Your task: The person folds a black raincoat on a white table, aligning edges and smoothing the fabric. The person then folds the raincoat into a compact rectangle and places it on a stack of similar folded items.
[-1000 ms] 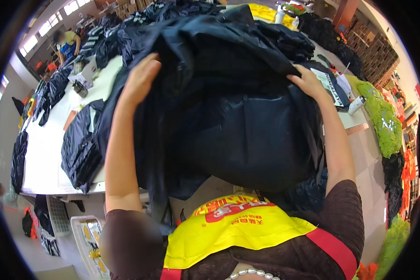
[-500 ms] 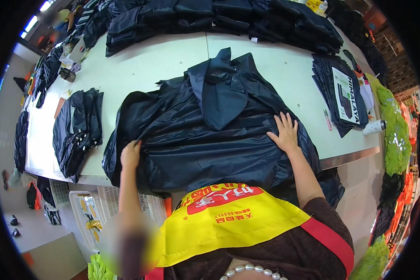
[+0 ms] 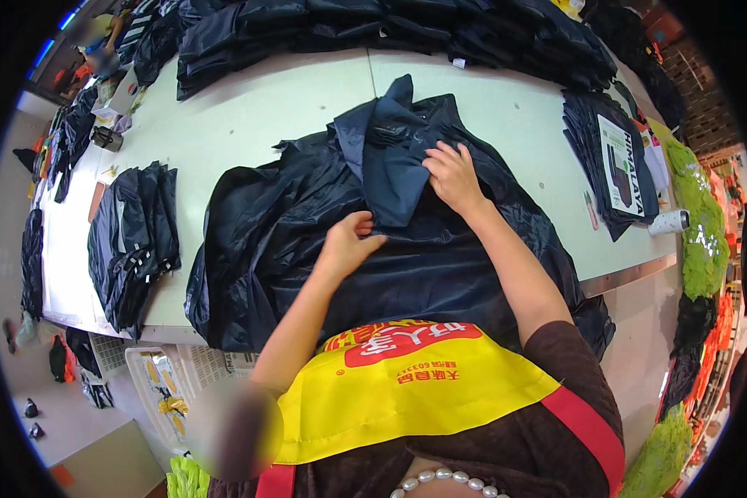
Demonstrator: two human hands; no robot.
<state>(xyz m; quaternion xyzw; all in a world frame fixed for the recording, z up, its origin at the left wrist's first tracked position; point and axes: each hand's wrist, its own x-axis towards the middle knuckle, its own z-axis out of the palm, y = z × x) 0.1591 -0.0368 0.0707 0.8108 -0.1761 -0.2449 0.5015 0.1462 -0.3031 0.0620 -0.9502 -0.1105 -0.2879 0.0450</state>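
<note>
Dark navy garment [image 3: 324,249]: glossy thin fabric, spread flat on the white table [image 3: 257,116], near edge hanging over the table's front rim, just before the person's yellow apron [image 3: 407,390].
Hood or collar flap [image 3: 390,158]: matte navy, folded down over the garment's middle, pointing toward the person.
Left hand [image 3: 349,241]: on the garment just left of the flap's lower edge, fingers curled, thumb and fingertips pinching the fabric there.
Right hand [image 3: 452,178]: on the flap's right side, palm down, fingers bent and pressing into the cloth; whether pinching a fold or only pressing, cannot tell.
Hands to each other: near, apart, the flap's lower corner between them.
Folded dark pile [image 3: 137,241]: left of the garment on the table, apart from it, close to the table's left front corner.
Row of dark garments [image 3: 373,29]: along the table's far edge, well beyond the spread garment.
Flat stack with a printed card [image 3: 614,166]: right of the garment, near the table's right end.
White cylinder [image 3: 668,222]: lying on its side at the table's right front corner, just beside that stack.
White crate [image 3: 166,390]: below the table's front edge, left of the apron.
</note>
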